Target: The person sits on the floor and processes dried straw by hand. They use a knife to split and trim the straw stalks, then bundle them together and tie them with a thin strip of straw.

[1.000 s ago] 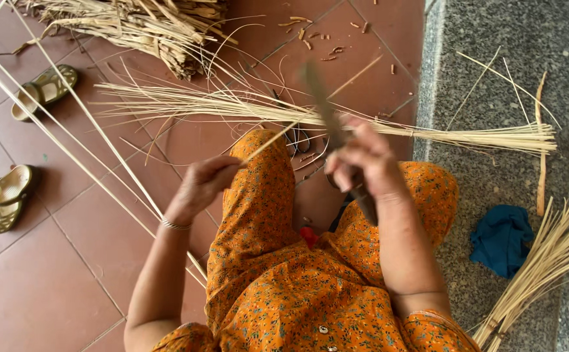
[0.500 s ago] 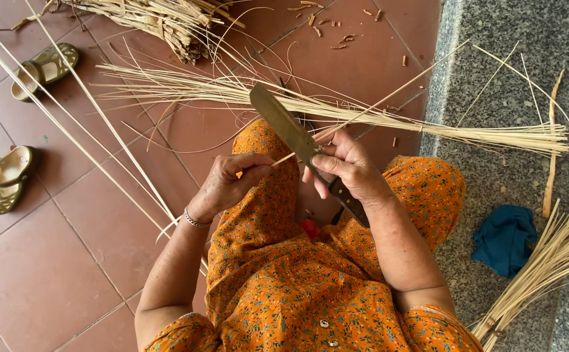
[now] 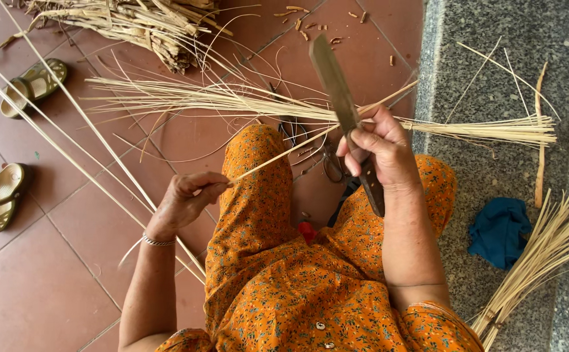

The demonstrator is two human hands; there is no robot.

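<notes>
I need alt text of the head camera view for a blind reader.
A seated person in orange floral clothes holds a long knife in the right hand and a thin bamboo strip in the left hand. Strip bundles, sandals and a blue cloth lie around.

Soft, even daylight fills the scene, with no harsh glare anywhere. Shadows are faint and diffuse: a pale one lies on the tiled floor (image 3: 69, 261) just beneath the left forearm, and thin ones trail beside the loose strips near the knife (image 3: 343, 111). The knife blade is slightly smeared by motion blur, while the orange patterned cloth below it is crisp. Straight tile joints bend a little toward the frame edges, far from the knife.
</notes>
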